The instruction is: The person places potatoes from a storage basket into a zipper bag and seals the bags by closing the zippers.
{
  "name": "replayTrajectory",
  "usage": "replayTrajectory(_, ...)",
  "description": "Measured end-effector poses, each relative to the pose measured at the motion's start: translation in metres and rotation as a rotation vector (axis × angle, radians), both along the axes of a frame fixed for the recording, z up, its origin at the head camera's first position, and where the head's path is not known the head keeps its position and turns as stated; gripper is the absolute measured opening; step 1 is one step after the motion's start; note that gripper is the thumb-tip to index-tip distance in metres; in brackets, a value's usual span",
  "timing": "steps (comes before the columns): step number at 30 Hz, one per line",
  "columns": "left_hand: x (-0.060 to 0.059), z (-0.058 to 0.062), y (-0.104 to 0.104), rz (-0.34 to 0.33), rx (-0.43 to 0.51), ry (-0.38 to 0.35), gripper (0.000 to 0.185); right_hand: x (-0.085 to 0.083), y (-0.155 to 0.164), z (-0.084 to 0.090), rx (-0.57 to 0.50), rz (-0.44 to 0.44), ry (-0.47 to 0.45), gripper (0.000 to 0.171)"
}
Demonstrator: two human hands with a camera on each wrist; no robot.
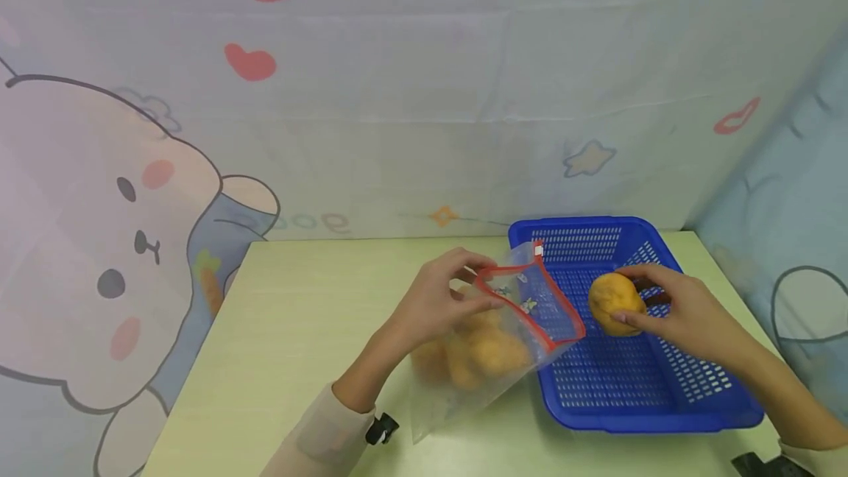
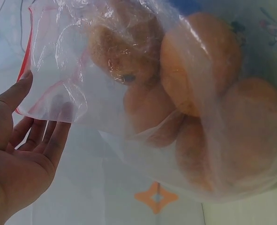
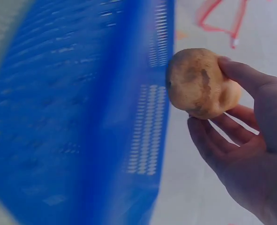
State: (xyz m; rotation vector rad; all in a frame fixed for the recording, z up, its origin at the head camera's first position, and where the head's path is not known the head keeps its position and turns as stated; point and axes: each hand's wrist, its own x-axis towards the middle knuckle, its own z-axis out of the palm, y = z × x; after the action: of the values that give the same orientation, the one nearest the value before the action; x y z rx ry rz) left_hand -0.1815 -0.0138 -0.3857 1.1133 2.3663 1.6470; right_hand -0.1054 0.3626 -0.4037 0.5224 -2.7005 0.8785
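Observation:
My left hand pinches the red-trimmed rim of a clear zip bag. The bag's mouth gapes toward the right, with a white slider at its upper corner. Several oranges lie bunched inside, blurred by the plastic. In my right hand a lumpy orange is gripped between thumb and fingers, above the blue basket and just right of the bag's mouth. Brown marks show on its skin in the right wrist view. A blue plastic basket with slotted walls stands under that hand.
The pale yellow table extends to the left of the bag. Behind it hangs a light cloth backdrop printed with a cartoon bear and hearts. The basket's raised rim runs beneath the bag's right side.

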Motion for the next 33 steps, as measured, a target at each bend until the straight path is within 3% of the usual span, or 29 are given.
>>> replayTrajectory(5,0.002,0.002,-0.003,0.01,-0.01,0.012,0.043,-0.008,-0.022,0.019,-0.09,0.006,0.053,0.057)
replayTrajectory(12,0.001,0.003,-0.008,0.022,-0.012,0.018,0.045,-0.019,-0.062,0.03,-0.159,0.086,0.01,0.057)
replayTrajectory(20,0.001,0.002,-0.006,0.0,-0.017,0.018,0.045,-0.022,-0.088,0.031,-0.153,0.165,-0.022,0.055)
replayTrajectory(33,0.001,0.004,-0.006,0.012,-0.039,0.028,0.043,-0.019,-0.103,0.026,-0.131,0.182,0.004,0.062)
